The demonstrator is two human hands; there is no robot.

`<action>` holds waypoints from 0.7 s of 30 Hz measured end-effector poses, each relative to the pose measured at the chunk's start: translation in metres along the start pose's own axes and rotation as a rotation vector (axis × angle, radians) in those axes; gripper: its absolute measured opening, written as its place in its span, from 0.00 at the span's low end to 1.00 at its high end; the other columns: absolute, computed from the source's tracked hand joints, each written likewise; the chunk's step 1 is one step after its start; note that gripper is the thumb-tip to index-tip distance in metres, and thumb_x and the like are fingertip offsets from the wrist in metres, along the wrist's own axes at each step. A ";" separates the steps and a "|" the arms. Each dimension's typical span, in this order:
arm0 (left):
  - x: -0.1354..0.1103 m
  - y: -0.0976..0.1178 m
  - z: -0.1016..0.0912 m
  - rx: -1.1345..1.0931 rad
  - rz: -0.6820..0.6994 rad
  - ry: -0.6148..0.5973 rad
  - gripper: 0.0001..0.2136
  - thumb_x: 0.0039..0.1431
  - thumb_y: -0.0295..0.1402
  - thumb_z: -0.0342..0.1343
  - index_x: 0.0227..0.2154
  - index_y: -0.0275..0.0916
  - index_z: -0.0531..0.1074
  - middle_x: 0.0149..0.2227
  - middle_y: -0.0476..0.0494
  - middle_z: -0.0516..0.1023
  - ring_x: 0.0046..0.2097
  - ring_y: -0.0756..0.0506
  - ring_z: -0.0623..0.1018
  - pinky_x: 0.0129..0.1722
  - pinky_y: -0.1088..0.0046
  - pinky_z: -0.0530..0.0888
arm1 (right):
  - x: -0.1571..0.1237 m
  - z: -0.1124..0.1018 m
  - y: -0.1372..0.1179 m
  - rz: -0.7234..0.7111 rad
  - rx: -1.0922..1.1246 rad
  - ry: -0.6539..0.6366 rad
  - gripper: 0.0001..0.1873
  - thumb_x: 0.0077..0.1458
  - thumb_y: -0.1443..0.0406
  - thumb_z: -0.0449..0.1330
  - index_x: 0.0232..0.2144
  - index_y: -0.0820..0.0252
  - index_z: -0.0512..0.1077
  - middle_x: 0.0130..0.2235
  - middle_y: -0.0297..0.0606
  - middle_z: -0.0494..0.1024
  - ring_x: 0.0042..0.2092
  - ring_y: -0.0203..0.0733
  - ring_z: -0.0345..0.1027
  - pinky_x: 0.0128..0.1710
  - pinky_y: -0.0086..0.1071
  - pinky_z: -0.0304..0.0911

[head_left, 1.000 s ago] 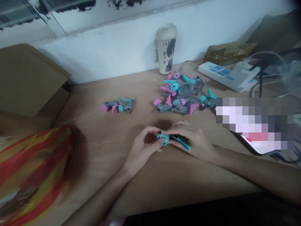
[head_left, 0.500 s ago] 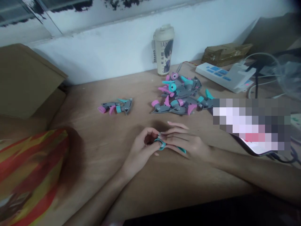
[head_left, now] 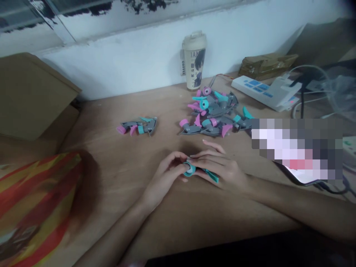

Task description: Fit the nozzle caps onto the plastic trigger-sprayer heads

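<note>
Between my two hands, low over the table, is a trigger spray head with a teal collar and a teal trigger. My left hand pinches the collar, its thumb at the collar's open mouth, where something white shows. Wrapped over the body is my right hand, which hides most of it; the trigger sticks out below its fingers. Beyond my hands lies a pile of grey spray heads with pink and teal collars and triggers. A smaller group of spray heads rests to the left.
A coffee tumbler stands against the wall behind the pile. At right are a white power strip with cables, a taped cardboard box and a blurred-out phone. A striped bag and a cardboard box occupy the left side.
My left thumb has drawn back a little from the collar's mouth, so more of the white inside shows. The spray head has turned slightly in my hands.
</note>
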State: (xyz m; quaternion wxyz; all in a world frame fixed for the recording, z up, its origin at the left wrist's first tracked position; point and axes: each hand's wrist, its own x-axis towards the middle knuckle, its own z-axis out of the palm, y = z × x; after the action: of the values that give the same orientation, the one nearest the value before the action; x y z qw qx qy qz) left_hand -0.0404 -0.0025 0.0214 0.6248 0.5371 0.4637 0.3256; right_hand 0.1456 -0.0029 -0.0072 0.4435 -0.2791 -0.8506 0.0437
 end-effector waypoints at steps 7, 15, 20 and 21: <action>-0.001 -0.001 0.001 0.043 0.019 0.008 0.06 0.52 0.32 0.54 0.33 0.37 0.69 0.32 0.48 0.69 0.35 0.50 0.70 0.27 0.80 0.71 | 0.001 0.002 -0.001 -0.034 -0.018 0.002 0.14 0.55 0.66 0.60 0.45 0.59 0.70 0.38 0.38 0.80 0.41 0.38 0.74 0.55 0.46 0.59; -0.001 -0.001 -0.002 0.000 0.016 -0.080 0.06 0.52 0.30 0.56 0.32 0.37 0.65 0.29 0.52 0.66 0.28 0.54 0.67 0.26 0.81 0.69 | 0.001 0.002 -0.007 -0.013 0.022 0.027 0.17 0.52 0.66 0.62 0.46 0.59 0.70 0.37 0.37 0.80 0.40 0.38 0.74 0.56 0.46 0.58; 0.000 -0.006 -0.003 0.024 -0.004 -0.121 0.11 0.50 0.29 0.58 0.34 0.39 0.61 0.33 0.51 0.65 0.32 0.52 0.68 0.23 0.82 0.71 | -0.001 0.003 -0.007 -0.005 0.026 -0.007 0.17 0.54 0.67 0.59 0.48 0.56 0.69 0.41 0.36 0.80 0.43 0.38 0.73 0.56 0.47 0.58; -0.001 -0.007 -0.003 0.043 0.010 -0.104 0.11 0.50 0.30 0.58 0.35 0.39 0.61 0.33 0.50 0.65 0.33 0.52 0.68 0.23 0.82 0.71 | -0.001 0.003 -0.006 0.005 0.033 -0.013 0.17 0.55 0.67 0.59 0.49 0.55 0.69 0.42 0.36 0.80 0.43 0.38 0.73 0.57 0.48 0.57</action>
State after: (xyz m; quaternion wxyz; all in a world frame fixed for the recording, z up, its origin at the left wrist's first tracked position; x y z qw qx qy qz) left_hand -0.0437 -0.0036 0.0148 0.6347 0.5689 0.4349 0.2904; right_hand 0.1413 -0.0081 -0.0078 0.4423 -0.2733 -0.8520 0.0607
